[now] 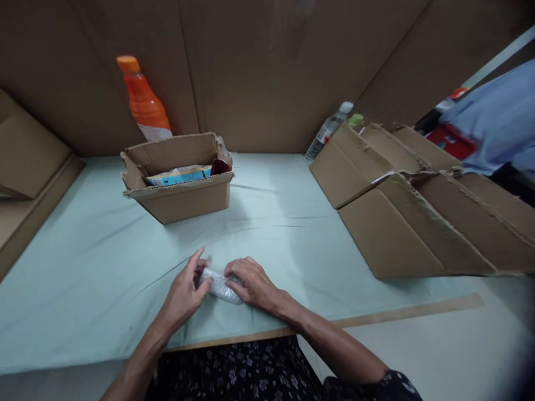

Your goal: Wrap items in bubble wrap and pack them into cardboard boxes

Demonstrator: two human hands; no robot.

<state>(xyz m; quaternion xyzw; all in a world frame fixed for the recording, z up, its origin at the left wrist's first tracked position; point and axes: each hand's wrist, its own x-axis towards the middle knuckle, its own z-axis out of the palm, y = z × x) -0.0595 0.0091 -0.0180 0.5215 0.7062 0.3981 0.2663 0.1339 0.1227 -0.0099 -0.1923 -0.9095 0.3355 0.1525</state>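
Near the front edge of the table, a small roll-shaped bundle of bubble wrap (pixel 220 286) lies between my two hands. What is inside the wrap cannot be made out. My left hand (pixel 188 287) grips its left end, with the thumb in front and the fingers behind. At the other end, my right hand (pixel 253 283) curls its fingers and thumb around the wrap. Beyond my hands stands an open cardboard box (pixel 188 201), holding a blue and yellow packet (pixel 179 176) and a dark red item (pixel 220 166).
An orange bottle (pixel 146 103) stands behind the box. Several open cardboard boxes (pixel 388 228) fill the right side, with a clear bottle (pixel 328 131) behind them. Cardboard walls (pixel 267 72) enclose the back. Someone in a blue garment (pixel 497 111) is at the far right.
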